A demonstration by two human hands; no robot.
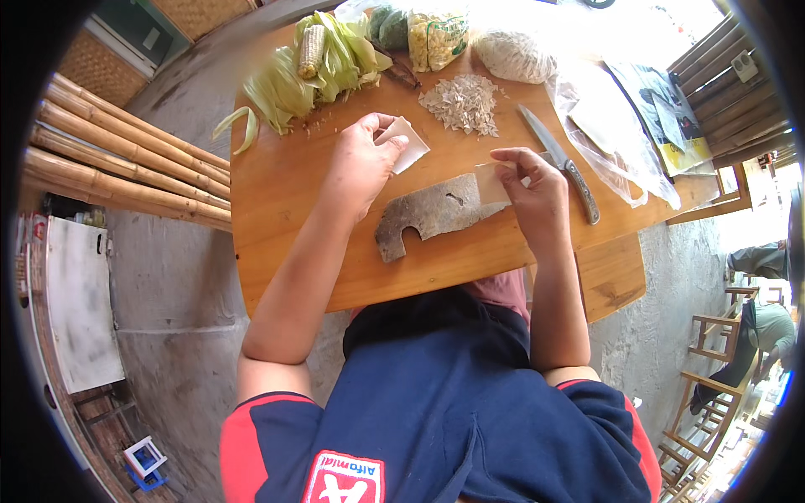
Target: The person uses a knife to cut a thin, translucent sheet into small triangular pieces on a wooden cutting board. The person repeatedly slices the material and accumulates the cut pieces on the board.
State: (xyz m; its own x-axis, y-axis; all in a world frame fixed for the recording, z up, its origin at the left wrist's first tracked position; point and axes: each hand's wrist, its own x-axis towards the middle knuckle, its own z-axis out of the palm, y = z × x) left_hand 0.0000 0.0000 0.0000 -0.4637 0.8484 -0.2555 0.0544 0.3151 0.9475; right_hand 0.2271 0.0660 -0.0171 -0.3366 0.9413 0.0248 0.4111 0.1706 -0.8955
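My left hand (pixel 359 168) is raised over the wooden table (pixel 302 243), its fingers closed on a thin, pale, stiff flat piece (pixel 411 149). Another thin pale flat piece (pixel 488 186) is pinched between the fingertips of my right hand (pixel 537 191). Beneath and between both hands lies a flat, grey-brown slab (pixel 428 211) with a notch in its near edge and a small slit; its material I cannot make out. A knife (pixel 579 186) with a dark handle rests just right of my right hand. Beyond the hands is a heap of small pale flakes (pixel 463 105).
Corn husks (pixel 277 80) with a corn cob (pixel 311 52) lie far left. Along the back are a bag of yellow kernels (pixel 436 40), a bag of whitish bits (pixel 516 57) and a plastic bag (pixel 616 159). Bamboo rails (pixel 134 172) stand left; another person (pixel 755 335) is far right.
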